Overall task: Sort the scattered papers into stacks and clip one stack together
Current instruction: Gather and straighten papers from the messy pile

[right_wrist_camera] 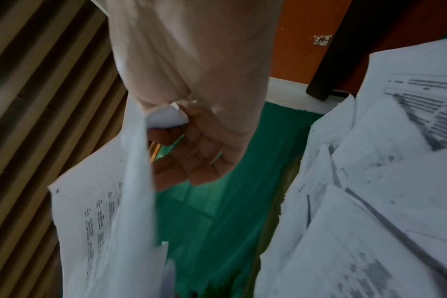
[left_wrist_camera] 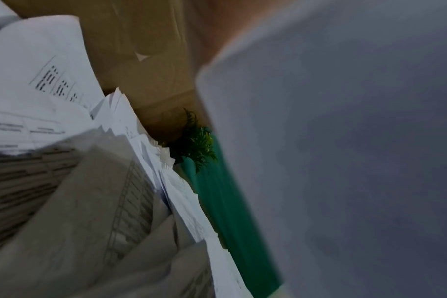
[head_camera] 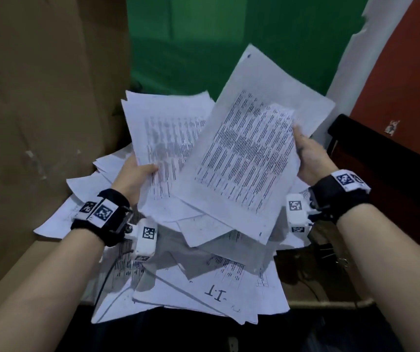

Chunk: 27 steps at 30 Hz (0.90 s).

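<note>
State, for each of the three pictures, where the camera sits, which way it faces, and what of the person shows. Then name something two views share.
Head: on the head, facing forward and down at the papers; both forearms, left hand, right hand.
Left wrist: along the left hand, a held sheet filling the right; barely any skin.
Right wrist: along the right hand, fingers curled on a sheet.
Shared: green backdrop.

Dim, cool indoor light throughout. The head view is fairly sharp, with printed text smeared and edges bowed. Both wrist views are motion-blurred, the left darkest, with grey shadow on the papers point(left_wrist_camera: 102, 201).
</note>
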Available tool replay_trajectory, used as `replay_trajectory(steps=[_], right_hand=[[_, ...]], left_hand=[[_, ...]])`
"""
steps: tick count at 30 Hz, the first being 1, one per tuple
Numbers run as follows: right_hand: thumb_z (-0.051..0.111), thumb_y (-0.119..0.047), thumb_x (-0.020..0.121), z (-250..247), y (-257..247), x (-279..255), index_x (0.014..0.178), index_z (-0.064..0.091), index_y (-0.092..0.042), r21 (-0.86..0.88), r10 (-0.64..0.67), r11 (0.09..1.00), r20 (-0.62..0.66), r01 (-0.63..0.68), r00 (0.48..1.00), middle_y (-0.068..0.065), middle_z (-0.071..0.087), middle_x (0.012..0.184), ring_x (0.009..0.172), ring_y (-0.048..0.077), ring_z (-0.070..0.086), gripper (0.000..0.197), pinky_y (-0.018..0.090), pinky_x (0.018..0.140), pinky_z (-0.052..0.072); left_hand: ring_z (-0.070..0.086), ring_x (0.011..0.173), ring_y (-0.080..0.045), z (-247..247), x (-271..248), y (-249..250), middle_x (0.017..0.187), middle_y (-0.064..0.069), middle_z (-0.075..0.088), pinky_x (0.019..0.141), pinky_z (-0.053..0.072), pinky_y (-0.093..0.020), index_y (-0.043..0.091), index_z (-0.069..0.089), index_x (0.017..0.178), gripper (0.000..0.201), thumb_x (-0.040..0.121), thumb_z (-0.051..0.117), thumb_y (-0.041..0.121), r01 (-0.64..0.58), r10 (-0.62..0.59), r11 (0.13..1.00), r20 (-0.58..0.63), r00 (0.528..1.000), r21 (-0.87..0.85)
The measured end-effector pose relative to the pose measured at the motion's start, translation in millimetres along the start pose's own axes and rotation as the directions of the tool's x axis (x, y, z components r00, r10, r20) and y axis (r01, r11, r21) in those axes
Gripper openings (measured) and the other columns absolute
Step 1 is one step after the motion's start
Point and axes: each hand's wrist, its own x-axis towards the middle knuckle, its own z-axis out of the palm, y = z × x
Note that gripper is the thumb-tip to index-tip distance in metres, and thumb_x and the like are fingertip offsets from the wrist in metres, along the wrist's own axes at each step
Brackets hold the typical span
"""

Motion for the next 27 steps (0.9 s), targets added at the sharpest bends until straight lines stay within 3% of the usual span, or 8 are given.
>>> replay_trajectory(steps=[3, 8, 12, 15, 18, 23, 25, 27], right_hand=[[0.05, -0.044, 0.099, 7, 15, 1, 0.114, 0.062, -0.007, -0.276, -0.004, 0.961, -0.082, -0.019, 0.997, 0.006, 0.072, 0.105, 0.088, 0.016, 0.07, 0.042, 0.031, 0.078, 0.055], [0.047, -0.036, 0.101, 29, 39, 0, 0.126, 0.057, -0.014, -0.24, 0.057, 0.969, 0.005, -0.054, 0.998, -0.007, 0.069, 0.11, 0.097, 0.005, 0.066, 0.035, 0.025, 0.083, 0.051], [0.049, -0.022, 0.101, 47, 13, -8, 0.119, 0.053, -0.015, -0.244, -0.262, 0.945, -0.162, 0.219, 0.951, -0.01, 0.064, 0.107, 0.09, -0.011, 0.06, 0.019, 0.006, 0.074, 0.048], [0.049, -0.017, 0.101, 62, -26, -15, 0.132, 0.042, -0.014, -0.234, -0.514, 0.852, -0.203, 0.468, 0.833, -0.014, 0.055, 0.118, 0.096, -0.014, 0.055, 0.032, 0.0, 0.077, 0.041], [0.05, -0.025, 0.102, 73, -44, -28, 0.146, 0.027, -0.012, -0.191, -0.539, 0.837, -0.116, 0.513, 0.834, -0.02, 0.049, 0.12, 0.096, -0.022, 0.052, 0.052, -0.004, 0.078, 0.037], [0.076, -0.068, 0.06, 60, -17, -36, 0.136, 0.051, -0.019, -0.221, -0.273, 0.937, 0.021, 0.271, 0.962, -0.005, 0.067, 0.123, 0.113, 0.013, 0.063, 0.094, 0.04, 0.102, 0.048], [0.078, -0.057, 0.07, 62, -8, -37, 0.128, 0.059, -0.016, -0.232, -0.244, 0.939, 0.075, 0.255, 0.967, -0.002, 0.071, 0.114, 0.106, 0.015, 0.067, 0.074, 0.04, 0.096, 0.053], [0.069, -0.029, 0.09, 72, -19, -33, 0.116, 0.064, -0.012, -0.196, -0.342, 0.919, 0.035, 0.342, 0.939, -0.007, 0.072, 0.099, 0.092, 0.003, 0.068, 0.032, 0.023, 0.082, 0.054]], left_hand=[[0.064, 0.108, -0.031, 16, -6, -5, 0.125, -0.018, 0.063, 0.091, 0.054, -0.04, 0.007, 0.046, 0.137, 0.05, 0.091, 0.049, -0.01, 0.008, -0.003, 0.999, 0.126, 0.992, -0.035], [0.071, 0.091, -0.019, 42, -12, -5, 0.107, -0.006, 0.071, 0.075, 0.059, -0.033, 0.006, 0.049, 0.135, 0.04, 0.096, 0.045, 0.0, 0.007, 0.001, 0.999, 0.234, 0.972, -0.033], [0.068, 0.09, -0.008, 49, -11, 12, 0.102, 0.007, 0.069, 0.076, 0.057, -0.028, 0.011, 0.054, 0.129, 0.042, 0.1, 0.042, 0.04, -0.18, 0.18, 0.984, 0.066, 0.981, -0.016], [0.064, 0.092, -0.002, 54, -11, 38, 0.107, 0.004, 0.062, 0.081, 0.052, -0.024, 0.02, 0.047, 0.115, 0.056, 0.077, 0.058, 0.061, -0.468, 0.467, 0.883, -0.04, 0.883, -0.021], [0.061, 0.113, -0.013, 59, -6, 53, 0.126, -0.006, 0.056, 0.093, 0.051, -0.03, 0.017, 0.032, 0.128, 0.072, 0.077, 0.066, 0.054, -0.59, 0.594, 0.801, -0.016, 0.804, 0.101], [0.059, 0.097, 0.012, 60, 3, 31, 0.112, 0.01, 0.055, 0.082, 0.047, -0.011, 0.007, 0.031, 0.131, 0.077, 0.074, 0.061, 0.05, -0.532, 0.539, 0.842, -0.097, 0.837, 0.086], [0.058, 0.097, 0.01, 68, 3, 24, 0.112, 0.006, 0.056, 0.081, 0.047, -0.01, 0.006, 0.032, 0.129, 0.07, 0.079, 0.062, 0.045, -0.516, 0.523, 0.852, -0.068, 0.85, 0.09], [0.058, 0.097, 0.013, 83, 2, 35, 0.109, 0.008, 0.058, 0.085, 0.047, -0.012, -0.003, 0.038, 0.129, 0.055, 0.09, 0.058, 0.029, -0.591, 0.609, 0.792, -0.121, 0.784, 0.154]])
